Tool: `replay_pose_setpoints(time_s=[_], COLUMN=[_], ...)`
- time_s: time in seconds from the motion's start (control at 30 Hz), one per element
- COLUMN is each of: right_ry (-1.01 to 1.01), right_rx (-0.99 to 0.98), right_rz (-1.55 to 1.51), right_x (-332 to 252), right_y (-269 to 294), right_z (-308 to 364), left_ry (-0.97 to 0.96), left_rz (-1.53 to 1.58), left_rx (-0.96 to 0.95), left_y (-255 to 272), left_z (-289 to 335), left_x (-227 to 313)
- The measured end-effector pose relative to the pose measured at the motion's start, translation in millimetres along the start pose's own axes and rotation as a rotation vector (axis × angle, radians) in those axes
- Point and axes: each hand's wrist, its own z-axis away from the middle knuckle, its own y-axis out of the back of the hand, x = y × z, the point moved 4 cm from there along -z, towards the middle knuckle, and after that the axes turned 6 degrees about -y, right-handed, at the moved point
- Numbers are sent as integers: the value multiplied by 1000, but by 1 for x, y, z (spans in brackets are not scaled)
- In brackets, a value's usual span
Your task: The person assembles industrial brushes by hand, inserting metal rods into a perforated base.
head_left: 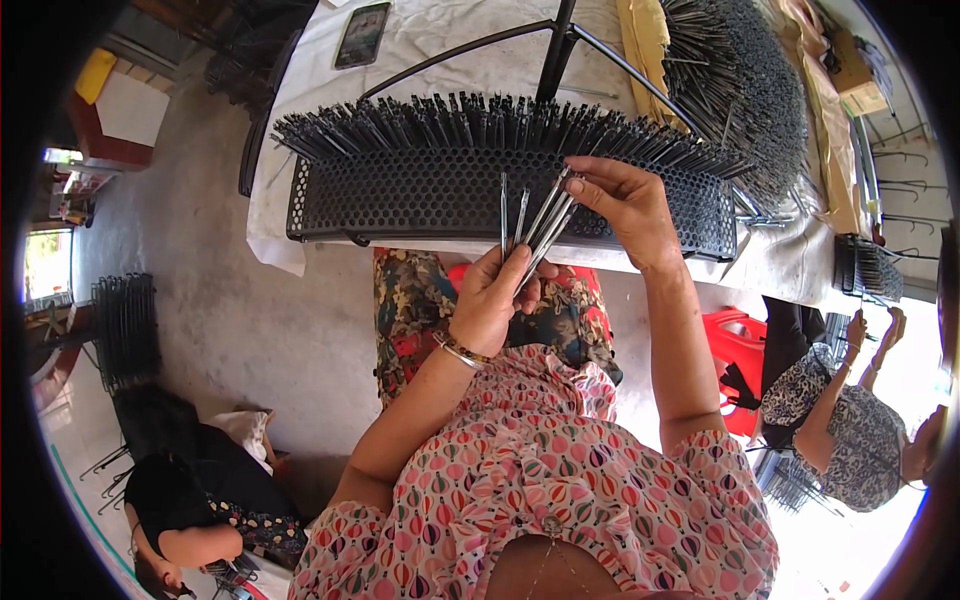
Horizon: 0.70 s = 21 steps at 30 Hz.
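Several thin shiny metal rods [546,232] fan out from my left hand [492,300], whose fingers are wrapped round their lower ends. My right hand [630,208] pinches the upper ends of some of these rods between thumb and fingertips. Two shorter-looking rods stick up apart from the rest, nearer my left thumb. Just beyond both hands is a long black perforated metal rack [420,200] at the table's near edge. Out of its holes a dense row of dark thin rods [440,125] stands up, leaning outward at both ends. Both hands are in front of the rack's right half.
A pale cloth covers the table [480,72]. On it are a phone [362,36], a black bar frame [552,65] behind the rack and a big heap of dark rods [745,95]. One person [855,430] works at right by a red chair [735,365]; another [200,480] sits lower left.
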Motion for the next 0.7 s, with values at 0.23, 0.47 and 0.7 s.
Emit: replay_pose_setpoints(time_s=[0.23, 0.47, 0.7], right_ry=[141, 650, 1140], right_rx=[123, 457, -226], right_rz=[-24, 510, 1197], right_x=[-18, -65, -8], right_y=[14, 13, -45], right_z=[-2, 38, 104], left_ry=[15, 87, 163], left_rz=[41, 88, 239], left_rx=[71, 33, -150], left_y=[3, -8, -16], left_z=[0, 3, 1], left_x=[-2, 5, -1])
